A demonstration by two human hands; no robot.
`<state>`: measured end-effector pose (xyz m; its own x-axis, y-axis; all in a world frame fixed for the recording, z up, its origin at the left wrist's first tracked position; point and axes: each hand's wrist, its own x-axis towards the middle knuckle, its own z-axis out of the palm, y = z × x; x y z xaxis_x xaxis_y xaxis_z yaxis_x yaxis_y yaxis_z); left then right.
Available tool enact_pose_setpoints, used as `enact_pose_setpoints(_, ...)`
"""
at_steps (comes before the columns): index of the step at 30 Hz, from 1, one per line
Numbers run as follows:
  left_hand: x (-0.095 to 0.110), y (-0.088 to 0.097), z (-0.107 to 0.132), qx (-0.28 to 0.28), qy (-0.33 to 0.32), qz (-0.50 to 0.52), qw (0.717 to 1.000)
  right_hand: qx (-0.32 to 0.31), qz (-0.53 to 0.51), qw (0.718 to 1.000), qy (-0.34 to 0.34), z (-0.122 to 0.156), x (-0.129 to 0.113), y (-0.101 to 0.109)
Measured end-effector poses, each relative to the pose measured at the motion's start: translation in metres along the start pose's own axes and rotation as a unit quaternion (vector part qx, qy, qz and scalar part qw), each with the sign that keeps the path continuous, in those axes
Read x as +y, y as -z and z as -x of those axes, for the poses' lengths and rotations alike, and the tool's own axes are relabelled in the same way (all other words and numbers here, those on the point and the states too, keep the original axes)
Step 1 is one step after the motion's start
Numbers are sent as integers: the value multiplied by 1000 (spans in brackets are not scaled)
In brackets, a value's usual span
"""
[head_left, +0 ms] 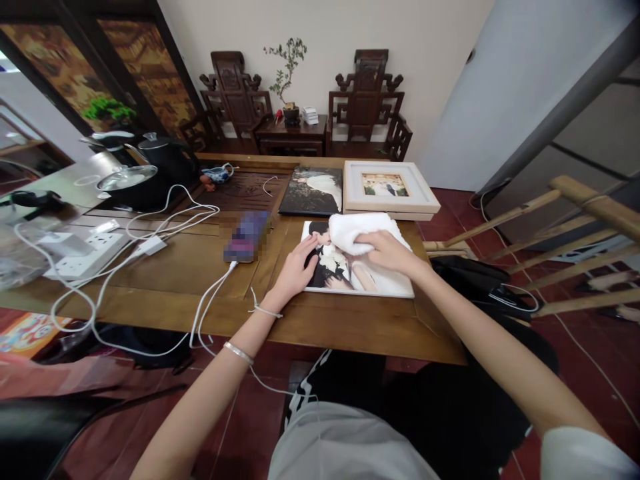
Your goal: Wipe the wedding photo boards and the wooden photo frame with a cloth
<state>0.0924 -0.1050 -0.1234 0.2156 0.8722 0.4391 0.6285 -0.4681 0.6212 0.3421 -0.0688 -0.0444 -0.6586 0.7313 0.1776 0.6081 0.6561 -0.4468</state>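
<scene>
A photo panel (pixel 334 270) with a printed picture of people lies flat near the front edge of the wooden table. My left hand (pixel 299 265) rests on the panel's left edge, its fingers stretched out. On the panel's upper right part, my right hand (pixel 383 249) presses a bunched white cloth (pixel 353 230), with fingers closed over it. Behind the panel lies a dark photo panel (pixel 315 191) showing a white dress. To its right, a light-framed picture (pixel 385 181) lies on the table.
A phone (pixel 246 235) on a white cable lies left of my left hand. A power strip (pixel 87 253), tangled cables, a lidded pot (pixel 131 187) and a kettle (pixel 163 160) stand farther left. A bamboo rack (pixel 520 233) is at the right.
</scene>
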Motion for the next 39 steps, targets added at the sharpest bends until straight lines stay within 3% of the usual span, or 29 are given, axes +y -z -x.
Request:
enact_pose_setpoints(5, 0, 1, 0, -10, 3, -3, 1000, 9, -14, 999, -33, -39, 14, 12)
enact_pose_setpoints(9, 0, 1, 0, -10, 3, -4, 1000, 15, -11, 999, -42, -36, 9, 6)
enact_pose_setpoints(13, -1, 0, 0, -8, 2, 2, 1000, 13, 28, 999, -34, 0, -11, -15)
enact_pose_setpoints(18, -1, -1, -1, 1, 3, 12, 1000, -13, 73, 997, -9, 68, -50, -41)
enact_pose_setpoints(22, 0, -2, 0, 1, 8, 16, 1000, -57, 51, 997, 26, 108, -80, -44)
enact_pose_setpoints(25, 0, -2, 0, 6, 8, 17, 1000, -79, 31, 996, 34, 116, -91, -39)
enact_pose_setpoints(30, -1, -1, 1, 7, 0, 9, 1000, -71, 37, 997, 10, 91, -80, -29)
enact_pose_setpoints(39, -4, -1, 1, -11, 16, 2, 1000, -9, 9, 1000, -6, -14, -20, -13)
